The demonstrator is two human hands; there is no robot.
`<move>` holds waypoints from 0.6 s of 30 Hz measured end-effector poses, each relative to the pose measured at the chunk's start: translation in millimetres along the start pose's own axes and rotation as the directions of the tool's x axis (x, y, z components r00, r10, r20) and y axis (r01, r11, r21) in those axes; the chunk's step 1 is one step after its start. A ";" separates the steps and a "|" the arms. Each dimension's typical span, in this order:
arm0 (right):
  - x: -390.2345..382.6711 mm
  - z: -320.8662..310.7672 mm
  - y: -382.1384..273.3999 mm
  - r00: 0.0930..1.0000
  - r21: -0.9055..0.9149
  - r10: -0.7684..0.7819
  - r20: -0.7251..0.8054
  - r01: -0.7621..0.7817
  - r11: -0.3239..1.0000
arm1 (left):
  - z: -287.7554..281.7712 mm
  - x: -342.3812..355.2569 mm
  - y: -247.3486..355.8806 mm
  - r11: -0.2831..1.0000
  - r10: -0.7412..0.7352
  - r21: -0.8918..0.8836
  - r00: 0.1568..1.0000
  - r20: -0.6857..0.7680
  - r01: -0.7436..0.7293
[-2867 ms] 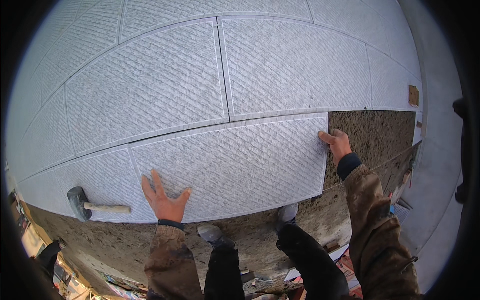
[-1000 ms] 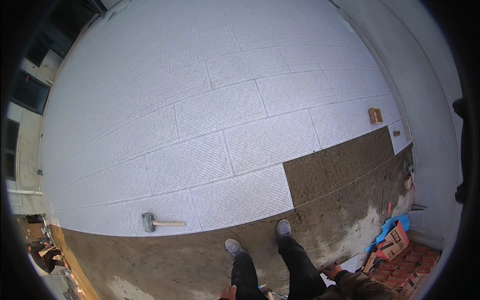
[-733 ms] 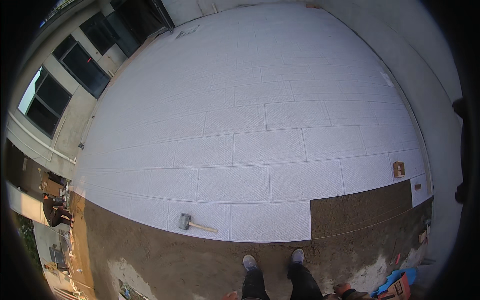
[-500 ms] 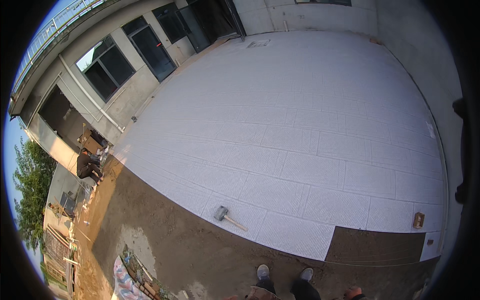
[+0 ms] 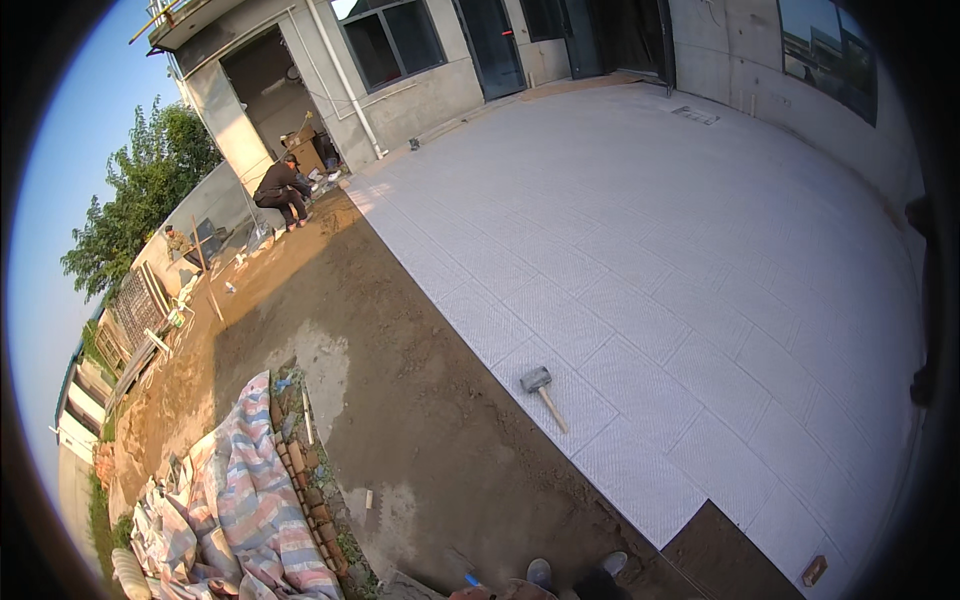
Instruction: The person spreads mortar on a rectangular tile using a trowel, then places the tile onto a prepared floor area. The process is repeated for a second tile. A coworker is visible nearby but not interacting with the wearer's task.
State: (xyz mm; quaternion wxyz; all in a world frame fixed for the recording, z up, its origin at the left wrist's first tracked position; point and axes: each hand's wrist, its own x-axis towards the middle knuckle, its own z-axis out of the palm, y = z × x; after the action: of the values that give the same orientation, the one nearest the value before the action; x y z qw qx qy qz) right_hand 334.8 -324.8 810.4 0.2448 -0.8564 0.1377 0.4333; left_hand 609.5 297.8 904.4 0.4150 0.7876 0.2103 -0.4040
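Observation:
Only a sliver at the lower edge, by a small blue-tipped object [image 5: 472, 579], might be my left hand [image 5: 468, 594]. Its fingers are cut off, and whether it holds that object I cannot tell. My right hand is out of the picture. Below me are the tips of my shoes [image 5: 540, 572], on damp sandy ground [image 5: 420, 410]. A rubber mallet [image 5: 537, 380] with a dark head and wooden handle lies on the pale textured paving slabs [image 5: 640, 400], near their edge. To its lower right, an unpaved dark gap [image 5: 722, 553] borders the slabs.
A striped tarpaulin [image 5: 265, 480] lies crumpled at left beside stacked bricks [image 5: 305, 480]. One person [image 5: 280, 190] crouches near the building doorway; another person [image 5: 178, 242] is farther left. A small brown block [image 5: 814, 570] sits on the slabs at lower right.
My view has swung left, bringing the tarpaulin and the people further into the picture. A hand at the lower right edge has gone out of sight. The mallet still lies on the slabs.

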 end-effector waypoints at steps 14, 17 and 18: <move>100.9 -185.9 -136.3 0.993 0.095 -0.099 0.059 0.093 0.991 | 90.0 -124.5 -117.0 0.932 -0.248 -0.313 0.951 -0.184 0.183; 87.0 -219.1 -153.6 0.994 0.260 0.029 0.103 -0.055 0.964 | 146.2 -170.9 -132.3 0.955 -0.233 -0.228 0.956 -0.178 0.190; 86.9 -224.4 -157.2 0.996 0.263 0.029 0.087 -0.051 0.963 | 164.7 -187.9 -135.9 0.971 -0.203 -0.162 0.964 -0.173 0.175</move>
State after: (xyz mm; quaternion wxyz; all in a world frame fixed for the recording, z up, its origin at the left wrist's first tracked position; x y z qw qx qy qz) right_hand 607.6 -315.4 900.4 0.3539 -0.7942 0.2017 0.4509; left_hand 332.9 240.0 936.8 0.4088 0.7663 0.3518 -0.3491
